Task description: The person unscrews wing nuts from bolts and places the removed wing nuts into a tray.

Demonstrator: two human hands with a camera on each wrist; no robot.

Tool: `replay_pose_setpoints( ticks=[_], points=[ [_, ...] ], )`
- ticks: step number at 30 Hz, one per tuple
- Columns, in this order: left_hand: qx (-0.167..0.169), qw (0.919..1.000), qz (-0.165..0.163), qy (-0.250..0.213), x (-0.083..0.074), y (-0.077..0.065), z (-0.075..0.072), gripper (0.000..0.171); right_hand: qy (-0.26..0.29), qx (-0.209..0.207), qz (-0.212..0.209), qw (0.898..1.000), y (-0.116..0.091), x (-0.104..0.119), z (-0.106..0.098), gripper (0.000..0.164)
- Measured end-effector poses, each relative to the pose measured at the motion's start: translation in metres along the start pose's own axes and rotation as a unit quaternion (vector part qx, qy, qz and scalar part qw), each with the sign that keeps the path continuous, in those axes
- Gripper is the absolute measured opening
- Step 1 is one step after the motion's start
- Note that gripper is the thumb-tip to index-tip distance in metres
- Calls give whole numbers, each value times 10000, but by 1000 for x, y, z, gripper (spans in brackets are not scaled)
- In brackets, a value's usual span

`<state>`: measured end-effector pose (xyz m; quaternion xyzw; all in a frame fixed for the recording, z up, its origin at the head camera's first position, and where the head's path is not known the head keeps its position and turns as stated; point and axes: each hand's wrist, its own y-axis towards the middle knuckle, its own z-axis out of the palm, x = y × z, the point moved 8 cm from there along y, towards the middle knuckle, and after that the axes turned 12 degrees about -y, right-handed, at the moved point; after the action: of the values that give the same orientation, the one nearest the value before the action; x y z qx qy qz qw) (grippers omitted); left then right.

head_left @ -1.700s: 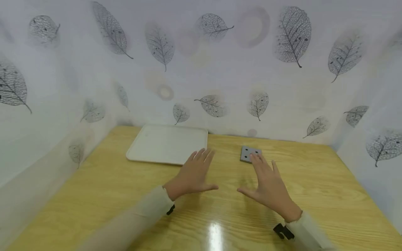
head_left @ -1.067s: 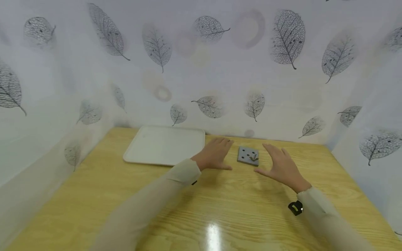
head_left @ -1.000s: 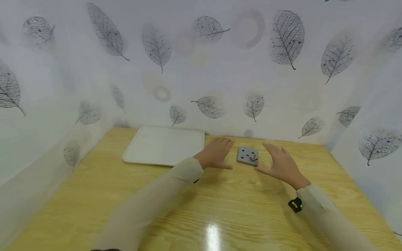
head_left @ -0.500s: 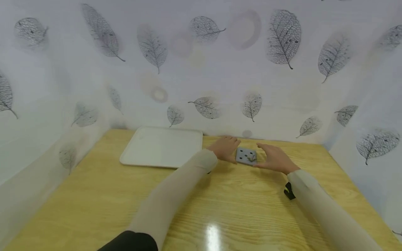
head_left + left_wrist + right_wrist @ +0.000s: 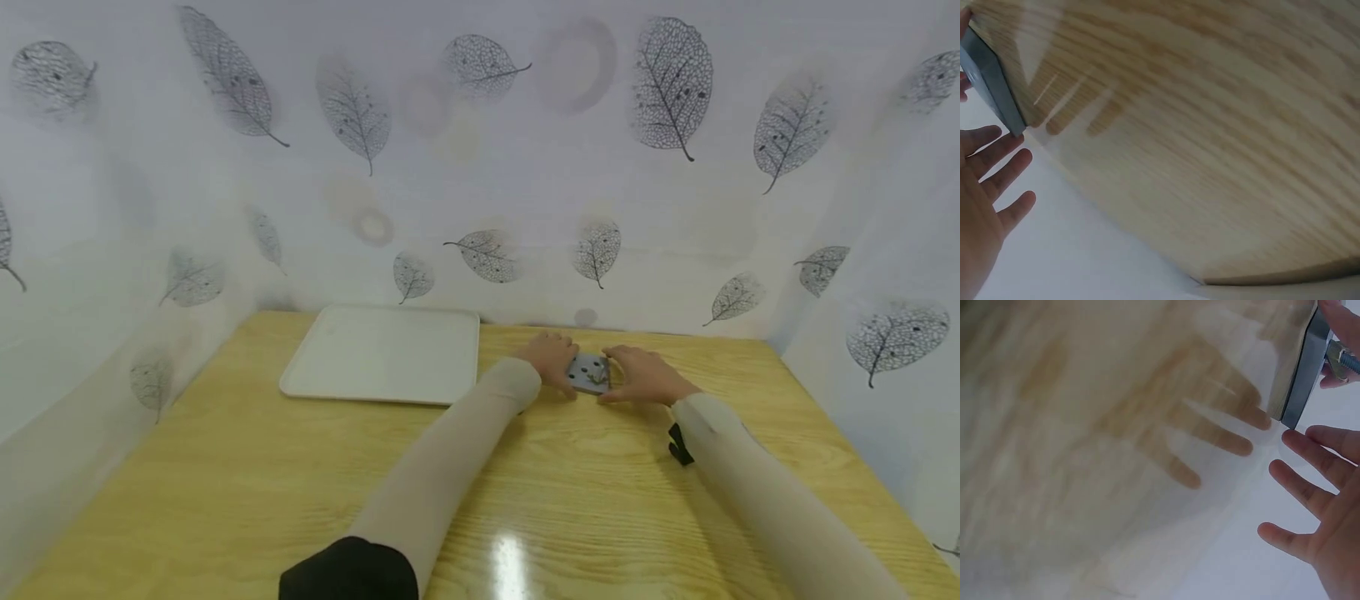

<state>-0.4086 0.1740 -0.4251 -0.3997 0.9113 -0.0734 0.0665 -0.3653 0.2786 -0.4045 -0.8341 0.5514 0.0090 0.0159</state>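
Note:
A small square grey plate (image 5: 583, 383) with several dark holes lies near the back of the table, right of the tray. On its front right part sits a small metal piece; the right wrist view shows it as a threaded bolt (image 5: 1349, 360) with a flat wing-like part. My left hand (image 5: 550, 360) holds the plate's left side, fingertips at the far corner and thumb at the near one. My right hand (image 5: 647, 378) pinches the right side in the same way. In both wrist views a fingertip touches the plate's end, while the other lower fingers spread away from it.
A white rectangular tray (image 5: 382, 354) lies at the back left, close to my left forearm. The glossy wooden table (image 5: 262, 492) ends at leaf-patterned cloth walls (image 5: 517, 183) behind and on both sides. A black wrist device (image 5: 679, 446) hangs under my right cuff.
Both hands have reached forward from over the middle table and closed in on the plate from either side. Fingers and thumbs now touch its edges. The tray has not moved.

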Motion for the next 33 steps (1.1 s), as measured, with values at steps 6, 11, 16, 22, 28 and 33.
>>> replay_pose_setpoints(
  ticks=[6, 11, 16, 22, 28, 33],
  points=[
    [136, 9996, -220, -87, 6, 1, 3, 96, -26, 209, -26, 9998, 4, -1, 4, 92],
    [134, 9999, -74, -50, 6, -1, 2, 92, -53, 299, -216, 9993, 9, 0, 3, 85],
    [163, 9997, 32, -154, 3, -6, -1, 90, -54, 507, -357, 9981, 11, 4, 2, 84],
    [202, 9996, 47, -180, 3, -7, -1, 94, 116, 845, -359, 9957, 10, 7, 3, 90],
    [194, 9996, 123, -183, 1, -3, 3, 91, 271, 974, -480, 9937, 12, 7, 5, 87],
    [145, 9996, 151, -179, 0, 0, 3, 88, 297, 898, -547, 9940, 14, 8, 4, 82]
  ],
)
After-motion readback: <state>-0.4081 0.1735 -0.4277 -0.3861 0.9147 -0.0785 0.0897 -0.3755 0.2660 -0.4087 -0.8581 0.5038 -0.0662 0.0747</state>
